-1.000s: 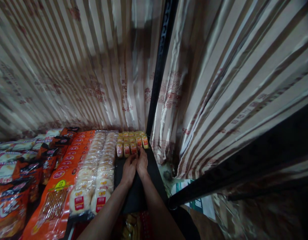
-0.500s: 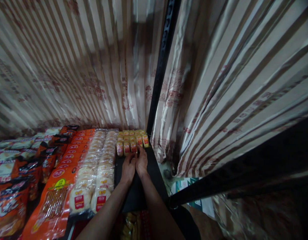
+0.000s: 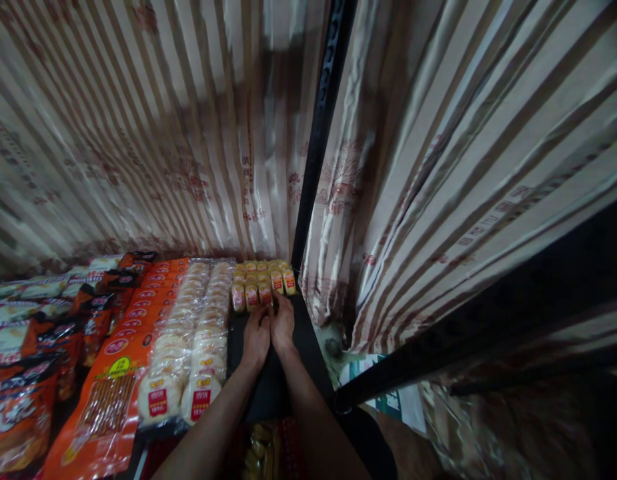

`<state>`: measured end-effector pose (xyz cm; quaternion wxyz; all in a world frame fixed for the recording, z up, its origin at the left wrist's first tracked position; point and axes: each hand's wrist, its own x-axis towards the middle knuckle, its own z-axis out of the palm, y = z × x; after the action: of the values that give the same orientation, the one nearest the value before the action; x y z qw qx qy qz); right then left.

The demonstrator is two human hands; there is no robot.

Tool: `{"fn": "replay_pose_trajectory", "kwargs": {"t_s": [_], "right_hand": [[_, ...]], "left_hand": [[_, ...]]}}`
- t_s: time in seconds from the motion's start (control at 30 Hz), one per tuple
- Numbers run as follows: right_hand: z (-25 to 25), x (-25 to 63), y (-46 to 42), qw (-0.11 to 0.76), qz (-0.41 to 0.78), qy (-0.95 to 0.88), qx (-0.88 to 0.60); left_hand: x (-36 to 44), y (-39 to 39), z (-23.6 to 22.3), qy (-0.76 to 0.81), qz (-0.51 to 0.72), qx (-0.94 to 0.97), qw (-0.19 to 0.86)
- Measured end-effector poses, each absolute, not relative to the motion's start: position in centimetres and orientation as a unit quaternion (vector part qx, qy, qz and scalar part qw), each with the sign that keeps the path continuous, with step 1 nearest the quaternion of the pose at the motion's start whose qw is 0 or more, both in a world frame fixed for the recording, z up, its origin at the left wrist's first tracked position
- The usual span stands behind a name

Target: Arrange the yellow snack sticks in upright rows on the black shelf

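Packs (image 3: 263,289) stood mainly left of the post (image 3: 318,137); left hand (image 3: 257,337) and right hand (image 3: 283,321), curled, seemed to be aligning them, though any grasp was unclear. Next called for light pressure.

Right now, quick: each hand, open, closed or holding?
Left hand: curled by the small yellow packs; can't tell any hold.
Right hand: curled beside the same packs; hold unclear.

left hand (image 3: 257,335): bare | right hand (image 3: 282,323): bare | both forearms (image 3: 219,408): bare, tapering toward the wrists (image 3: 250,364)
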<state>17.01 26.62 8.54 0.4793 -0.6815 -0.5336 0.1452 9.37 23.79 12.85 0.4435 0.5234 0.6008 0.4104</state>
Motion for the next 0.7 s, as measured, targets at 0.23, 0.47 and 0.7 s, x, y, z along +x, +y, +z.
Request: {"fn": "replay_pose_trajectory", "kwargs": {"t_s": [0.23,0.47,0.7], "right_hand": [[9.0,16.9,25.6,0.464,0.13,-0.525,-0.701],[9.8,16.7,23.0,0.434,0.157,-0.525,-0.715],[10.0,16.4,18.9,0.392,0.216,-0.532,-0.719]], "left_hand": [[9.6,22.7,13.8,0.632,0.383,0.532,0.414],[9.6,20.4,15.0,0.642,0.35,0.534,0.423],[9.4,17.1,14.9,0.644,0.336,0.534,0.434]]}}
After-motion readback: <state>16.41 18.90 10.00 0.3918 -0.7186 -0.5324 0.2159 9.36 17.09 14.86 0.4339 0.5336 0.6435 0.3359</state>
